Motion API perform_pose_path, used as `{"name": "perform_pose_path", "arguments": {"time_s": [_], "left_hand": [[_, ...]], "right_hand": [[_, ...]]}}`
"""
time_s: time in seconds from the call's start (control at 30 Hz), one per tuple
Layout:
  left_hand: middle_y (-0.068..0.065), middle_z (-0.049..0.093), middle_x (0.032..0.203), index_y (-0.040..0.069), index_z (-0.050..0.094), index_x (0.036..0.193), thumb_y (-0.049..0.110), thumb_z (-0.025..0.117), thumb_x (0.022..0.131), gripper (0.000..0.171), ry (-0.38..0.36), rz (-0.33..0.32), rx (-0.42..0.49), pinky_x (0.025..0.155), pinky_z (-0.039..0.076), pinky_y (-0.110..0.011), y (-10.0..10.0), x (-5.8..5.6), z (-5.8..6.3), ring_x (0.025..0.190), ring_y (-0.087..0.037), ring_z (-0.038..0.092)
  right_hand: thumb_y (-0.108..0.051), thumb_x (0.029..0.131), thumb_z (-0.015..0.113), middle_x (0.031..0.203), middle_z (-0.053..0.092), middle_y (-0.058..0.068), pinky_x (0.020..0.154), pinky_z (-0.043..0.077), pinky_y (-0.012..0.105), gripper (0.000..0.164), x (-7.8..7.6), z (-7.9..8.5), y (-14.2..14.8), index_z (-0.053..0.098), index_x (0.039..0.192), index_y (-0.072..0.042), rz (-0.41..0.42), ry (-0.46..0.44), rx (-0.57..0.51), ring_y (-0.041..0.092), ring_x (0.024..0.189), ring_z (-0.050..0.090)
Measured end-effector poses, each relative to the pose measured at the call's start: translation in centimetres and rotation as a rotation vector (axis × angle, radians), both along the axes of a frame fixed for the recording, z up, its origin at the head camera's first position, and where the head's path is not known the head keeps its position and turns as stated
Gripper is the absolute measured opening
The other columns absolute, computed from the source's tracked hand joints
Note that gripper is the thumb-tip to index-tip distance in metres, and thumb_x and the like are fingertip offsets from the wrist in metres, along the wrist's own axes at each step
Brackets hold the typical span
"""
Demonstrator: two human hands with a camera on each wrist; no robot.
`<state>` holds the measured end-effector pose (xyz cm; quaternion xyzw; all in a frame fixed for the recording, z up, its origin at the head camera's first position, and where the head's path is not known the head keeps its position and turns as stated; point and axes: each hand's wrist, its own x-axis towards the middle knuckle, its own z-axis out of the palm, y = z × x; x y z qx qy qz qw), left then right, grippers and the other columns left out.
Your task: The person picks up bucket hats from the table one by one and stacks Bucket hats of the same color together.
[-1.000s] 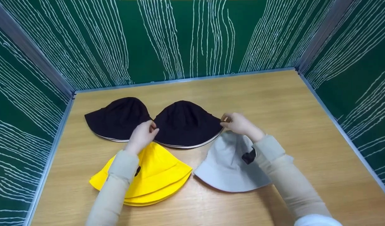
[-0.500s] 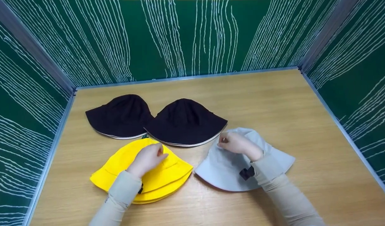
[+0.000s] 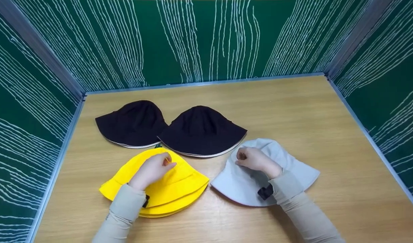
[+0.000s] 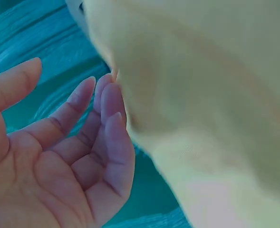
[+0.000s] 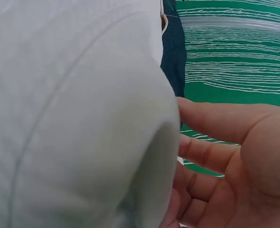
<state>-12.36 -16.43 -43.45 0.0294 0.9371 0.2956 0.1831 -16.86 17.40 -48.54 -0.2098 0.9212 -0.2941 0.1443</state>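
My left hand (image 3: 151, 171) hovers over a stack of yellow bucket hats (image 3: 182, 184), its fingers loosely bent. In the left wrist view the thumb stands apart from the fingers, and the fingertips (image 4: 112, 97) are right at the pale-looking yellow cloth (image 4: 197, 95). Over the crown of a light grey bucket hat (image 3: 236, 189) is my right hand (image 3: 257, 160). The right wrist view shows its thumb and fingers (image 5: 208, 152) loosely bent beside the grey cloth (image 5: 82, 118), some fingertips hidden behind it. Neither hand grips anything.
Behind the yellow stack lie two dark bucket hats with pale brim edges, the right one (image 3: 203, 133) overlapping the left one (image 3: 132, 125). All rest on a wooden table (image 3: 294, 111) enclosed by green panels (image 3: 159, 44) with white wavy lines.
Both hands have let go of the right dark hat's brim and drawn back toward the wearer, the left over the yellow hats, the right over the grey hat. That dark hat now overlaps its neighbour.
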Motion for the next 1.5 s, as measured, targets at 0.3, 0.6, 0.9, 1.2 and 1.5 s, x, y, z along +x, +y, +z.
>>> {"name": "perform_pose_path", "arguments": {"time_s": [0.3, 0.6, 0.9, 1.2, 1.5], "left_hand": [[-0.008, 0.061, 0.088, -0.006, 0.045, 0.124, 0.018, 0.052, 0.097, 0.036, 0.116, 0.284, 0.388, 0.072, 0.047, -0.025, -5.3, -3.7, 1.7, 0.08, -0.018, 0.059], [-0.001, 0.056, 0.108, 0.007, 0.018, 0.146, 0.024, 0.046, 0.097, 0.059, -0.117, 0.867, 0.873, 0.077, 0.047, -0.014, -10.1, -6.3, 2.1, 0.087, -0.004, 0.055], [0.001, -0.009, 0.159, 0.03, -0.024, 0.145, 0.031, 0.048, 0.096, 0.088, -0.261, 1.214, 1.136, 0.115, 0.02, -0.04, -12.6, -7.4, 0.2, 0.145, -0.013, 0.005], [0.006, 0.028, 0.147, 0.034, 0.019, 0.149, 0.027, 0.058, 0.093, 0.068, -0.352, 1.384, 1.316, 0.102, 0.032, -0.023, -14.6, -8.9, -3.4, 0.125, -0.006, 0.031], [0.007, 0.037, 0.101, 0.031, 0.045, 0.129, 0.025, 0.072, 0.084, 0.052, -0.313, 1.486, 1.328, 0.066, 0.03, -0.022, -16.6, -11.1, -8.2, 0.085, -0.009, 0.033]], "right_hand": [[-0.011, 0.083, 0.068, 0.07, 0.051, 0.0, 0.06, 0.036, 0.026, 0.013, 0.2, -0.4, 0.3, 0.058, 0.077, -0.006, -0.016, 0.021, -0.026, 0.012, 0.062, 0.043], [-0.011, 0.083, 0.067, 0.071, 0.052, -0.001, 0.059, 0.037, 0.024, 0.012, 0.2, -0.8, 0.3, 0.058, 0.079, -0.005, 0.006, 0.027, -0.063, 0.011, 0.063, 0.044], [-0.01, 0.085, 0.066, 0.074, 0.053, 0.001, 0.062, 0.039, 0.024, 0.01, 0.2, -0.6, 0.6, 0.059, 0.083, -0.003, 0.018, -0.028, -0.114, 0.011, 0.066, 0.045], [-0.012, 0.086, 0.065, 0.074, 0.052, -0.001, 0.061, 0.039, 0.023, 0.01, 0.0, -0.7, 0.8, 0.06, 0.085, -0.004, 0.01, -0.077, -0.132, 0.01, 0.066, 0.045], [-0.012, 0.087, 0.066, 0.074, 0.053, -0.001, 0.059, 0.038, 0.021, 0.011, -0.1, -0.6, 1.1, 0.061, 0.086, -0.003, 0.009, -0.1, -0.159, 0.009, 0.065, 0.045]]}}
